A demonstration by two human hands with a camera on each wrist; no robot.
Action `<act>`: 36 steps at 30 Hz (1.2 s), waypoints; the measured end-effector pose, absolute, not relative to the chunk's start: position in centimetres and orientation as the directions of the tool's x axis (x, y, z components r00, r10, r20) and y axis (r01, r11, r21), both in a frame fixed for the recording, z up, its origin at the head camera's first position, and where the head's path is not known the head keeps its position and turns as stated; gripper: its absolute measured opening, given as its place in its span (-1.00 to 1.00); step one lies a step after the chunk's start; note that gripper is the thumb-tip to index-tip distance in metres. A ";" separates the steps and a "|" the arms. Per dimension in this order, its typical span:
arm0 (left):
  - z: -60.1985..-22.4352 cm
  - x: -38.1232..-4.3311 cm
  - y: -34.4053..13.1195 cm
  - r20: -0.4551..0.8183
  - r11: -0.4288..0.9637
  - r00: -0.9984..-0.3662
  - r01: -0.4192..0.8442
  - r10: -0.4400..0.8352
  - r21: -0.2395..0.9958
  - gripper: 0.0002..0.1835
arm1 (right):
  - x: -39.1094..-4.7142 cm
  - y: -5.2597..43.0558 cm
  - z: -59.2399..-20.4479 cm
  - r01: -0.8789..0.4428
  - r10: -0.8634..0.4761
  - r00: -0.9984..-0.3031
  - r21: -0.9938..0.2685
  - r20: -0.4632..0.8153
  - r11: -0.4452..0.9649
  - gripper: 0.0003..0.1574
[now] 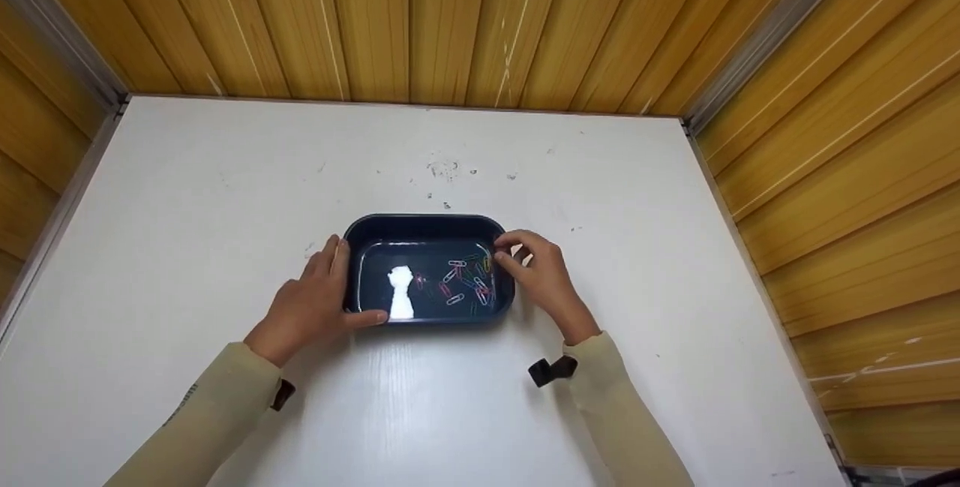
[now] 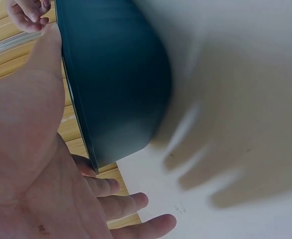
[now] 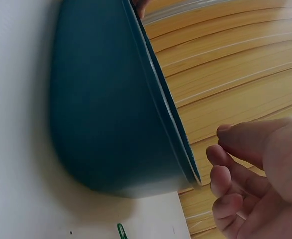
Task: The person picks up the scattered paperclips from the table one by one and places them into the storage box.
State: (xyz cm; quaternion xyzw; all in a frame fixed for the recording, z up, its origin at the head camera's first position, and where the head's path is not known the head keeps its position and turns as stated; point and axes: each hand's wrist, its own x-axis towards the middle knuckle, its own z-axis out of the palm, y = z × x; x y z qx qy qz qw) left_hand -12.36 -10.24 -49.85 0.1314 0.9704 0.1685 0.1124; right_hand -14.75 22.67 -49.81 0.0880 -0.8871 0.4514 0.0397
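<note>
A dark blue tray [image 1: 420, 320] sits on the table with colorful paper clips [image 1: 457, 281] scattered over the right half of its floor. At the tray's left end, my left hand [image 1: 311, 307] rests against the rim. Its thumb lies over the near left corner, and the other fingers stretch along the outside wall. My right hand [image 1: 541, 273] is over the right rim, thumb and bent fingertips near each other. The right wrist view shows a small gap between the thumb [image 3: 235, 137] and forefinger, with nothing visible in it.
A green paper clip [image 3: 121, 230] lies on the table outside the tray, at the bottom of the right wrist view. The white table [image 1: 225, 172] has dark marks behind the tray. Wood-patterned walls [image 1: 450, 22] border its back and sides.
</note>
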 end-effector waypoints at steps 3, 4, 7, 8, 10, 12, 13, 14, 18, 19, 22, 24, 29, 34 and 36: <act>-49.9 -12.4 -10.3 -0.169 0.907 -0.940 0.222 0.296 0.357 0.35 | -14.8 23.2 -50.0 -0.180 -0.098 -0.984 -0.793 0.151 0.582 -0.81; -49.9 -12.4 -10.4 -0.167 0.906 -0.940 0.224 0.299 0.359 0.35 | -14.8 23.3 -50.1 -0.176 -0.091 -0.984 -0.793 0.152 0.583 -0.81; -49.8 -12.3 -10.5 -0.171 0.905 -0.939 0.221 0.298 0.363 0.36 | -14.9 23.7 -50.4 -0.173 -0.079 -0.985 -0.790 0.156 0.588 -0.82; -49.8 -12.3 -10.6 -0.173 0.905 -0.940 0.218 0.296 0.365 0.37 | -14.9 23.8 -50.5 -0.174 -0.079 -0.984 -0.789 0.158 0.589 -0.83; -49.7 -12.3 -10.7 -0.174 0.905 -0.940 0.215 0.293 0.367 0.37 | -15.0 24.0 -50.7 -0.171 -0.076 -0.985 -0.788 0.157 0.591 -0.85; -49.6 -12.3 -10.8 -0.173 0.904 -0.941 0.212 0.291 0.370 0.37 | -15.0 24.1 -50.9 -0.164 -0.070 -0.986 -0.786 0.152 0.597 -0.86; -49.6 -12.4 -10.8 -0.172 0.905 -0.941 0.212 0.291 0.369 0.37 | -15.0 24.2 -51.1 -0.158 -0.066 -0.987 -0.784 0.148 0.601 -0.86; -49.6 -12.4 -10.8 -0.171 0.905 -0.942 0.212 0.290 0.368 0.37 | -15.0 24.3 -51.2 -0.153 -0.061 -0.987 -0.782 0.146 0.605 -0.87; -49.6 -12.4 -10.8 -0.158 0.907 -0.944 0.219 0.291 0.361 0.38 | -14.9 24.7 -51.7 -0.140 -0.052 -0.989 -0.773 0.137 0.619 -0.87; -49.6 -12.4 -10.8 -0.158 0.907 -0.944 0.220 0.291 0.358 0.38 | -14.9 24.8 -51.8 -0.137 -0.052 -0.990 -0.771 0.134 0.622 -0.88; -49.7 -12.4 -10.8 -0.160 0.906 -0.943 0.219 0.292 0.362 0.39 | -14.9 25.1 -52.4 -0.116 -0.048 -0.993 -0.765 0.111 0.634 -0.88; -49.7 -12.4 -10.7 -0.164 0.905 -0.942 0.219 0.294 0.366 0.40 | -14.9 25.3 -52.8 -0.086 -0.037 -0.996 -0.758 0.082 0.646 -0.87; -49.6 -12.4 -10.6 -0.167 0.902 -0.940 0.220 0.298 0.371 0.40 | -14.8 25.7 -53.5 -0.008 -0.012 -1.000 -0.738 0.000 0.675 -0.85; -49.6 -12.4 -10.5 -0.168 0.900 -0.938 0.225 0.304 0.373 0.39 | -14.7 25.6 -53.8 0.019 -0.009 -0.999 -0.703 -0.036 0.711 -0.85; -49.5 -12.4 -10.4 -0.164 0.899 -0.938 0.228 0.306 0.373 0.39 | -14.8 25.6 -54.0 0.009 -0.012 -1.000 -0.674 -0.027 0.739 -0.85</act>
